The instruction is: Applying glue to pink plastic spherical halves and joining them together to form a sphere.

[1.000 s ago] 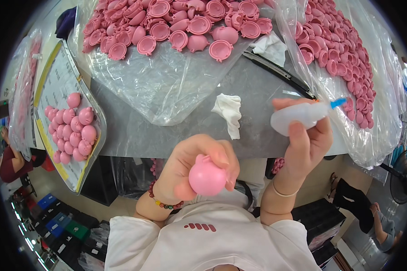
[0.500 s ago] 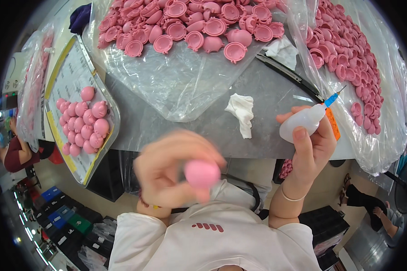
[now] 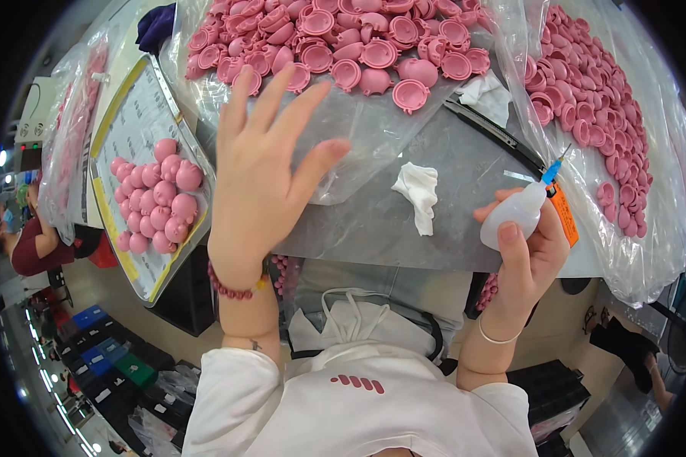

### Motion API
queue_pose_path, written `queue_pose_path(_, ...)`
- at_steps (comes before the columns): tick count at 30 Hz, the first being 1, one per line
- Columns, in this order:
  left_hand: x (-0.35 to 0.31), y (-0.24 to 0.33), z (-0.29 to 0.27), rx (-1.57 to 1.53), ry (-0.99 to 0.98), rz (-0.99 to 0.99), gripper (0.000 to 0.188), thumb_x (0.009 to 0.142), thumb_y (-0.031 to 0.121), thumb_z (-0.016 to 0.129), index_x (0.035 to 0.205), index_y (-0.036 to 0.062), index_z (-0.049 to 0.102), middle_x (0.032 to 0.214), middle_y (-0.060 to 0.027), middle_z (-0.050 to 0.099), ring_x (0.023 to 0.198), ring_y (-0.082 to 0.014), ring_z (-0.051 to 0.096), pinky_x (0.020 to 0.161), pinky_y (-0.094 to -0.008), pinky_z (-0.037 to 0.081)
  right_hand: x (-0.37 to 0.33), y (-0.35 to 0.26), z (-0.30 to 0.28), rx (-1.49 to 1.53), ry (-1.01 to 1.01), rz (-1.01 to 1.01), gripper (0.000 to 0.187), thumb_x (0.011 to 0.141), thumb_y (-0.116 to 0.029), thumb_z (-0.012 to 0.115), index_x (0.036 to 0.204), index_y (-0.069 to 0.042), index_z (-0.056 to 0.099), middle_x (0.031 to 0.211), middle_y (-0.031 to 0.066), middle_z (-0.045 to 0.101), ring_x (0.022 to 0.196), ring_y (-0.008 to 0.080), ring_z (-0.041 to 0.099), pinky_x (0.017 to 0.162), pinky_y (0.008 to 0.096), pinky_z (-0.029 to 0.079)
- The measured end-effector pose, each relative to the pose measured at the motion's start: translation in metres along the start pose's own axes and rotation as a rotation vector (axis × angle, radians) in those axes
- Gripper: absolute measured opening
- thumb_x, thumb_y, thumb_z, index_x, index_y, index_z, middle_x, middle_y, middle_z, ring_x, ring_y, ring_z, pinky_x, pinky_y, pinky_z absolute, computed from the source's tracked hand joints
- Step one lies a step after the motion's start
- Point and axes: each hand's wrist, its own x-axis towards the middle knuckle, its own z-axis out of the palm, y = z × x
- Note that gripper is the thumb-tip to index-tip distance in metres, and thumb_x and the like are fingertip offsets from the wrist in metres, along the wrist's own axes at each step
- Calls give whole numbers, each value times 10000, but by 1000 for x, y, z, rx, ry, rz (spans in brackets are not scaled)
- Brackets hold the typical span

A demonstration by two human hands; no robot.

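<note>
My left hand (image 3: 263, 167) is empty, fingers spread, over the clear plastic sheet. Its fingertips reach the near edge of a pile of pink half-round shells (image 3: 377, 53). In my right hand (image 3: 530, 255) is a white squeeze bottle (image 3: 514, 217) with a blue needle tip (image 3: 552, 171) pointing up and to the right. Finished-looking pink balls (image 3: 162, 196) sit grouped on a paper-lined tray (image 3: 133, 99) at the left. A crumpled white tissue (image 3: 418, 194) lies between my hands. Beyond my right hand is a black and orange cutter knife (image 3: 499, 131).
A second heap of pink shells (image 3: 594, 114) lies on clear plastic at the right. Another white tissue (image 3: 486, 95) is by the knife, and a dark purple cloth (image 3: 156, 29) is at the far left. Stacked crates (image 3: 110, 362) stand on the floor; other people are at both sides.
My left hand has moved up and away from my chest, from holding a pink ball to open and empty. The right hand still holds the bottle in nearly the same place.
</note>
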Motion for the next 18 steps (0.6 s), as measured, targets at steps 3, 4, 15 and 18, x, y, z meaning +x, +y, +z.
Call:
queue_pose_path(3, 0, -8, 4, 37, -67, -21, 313, 795, 238, 538, 1050, 58, 557, 1090, -115, 548, 1015, -374, 451, 908, -414, 315, 0, -5, 1, -145, -62, 21, 321, 761, -202, 582, 909, 78, 528, 823, 135, 575, 660, 165, 586, 596, 241, 435)
queue_pose_path(4, -1, -8, 4, -43, -21, -33, 286, 763, 195, 579, 1010, 51, 565, 1020, -109, 573, 936, -327, 498, 843, -389, 366, -1, -4, 0, -157, -59, 18, 336, 762, -223, 578, 910, 73, 521, 831, 152, 576, 647, 167, 581, 593, 241, 433)
queue_pose_path(15, -50, 69, 13, -1464, -123, -67, 271, 707, 38, 661, 937, 0, 522, 887, -160, 538, 769, -173, 541, 653, -255, 441, -41, -8, 26, 601, -182, 139, 353, 826, -276, 498, 990, 14, 381, 958, 265, 535, 692, 191, 554, 582, 274, 461)
queue_pose_path(18, -48, 81, 19, -1520, -57, -15, 296, 721, 94, 668, 956, -7, 519, 1004, -207, 509, 811, -191, 547, 678, -275, 449, -49, 3, 24, 542, -125, -107, 362, 835, -276, 488, 1020, 2, 348, 914, 246, 546, 680, 187, 553, 565, 276, 461)
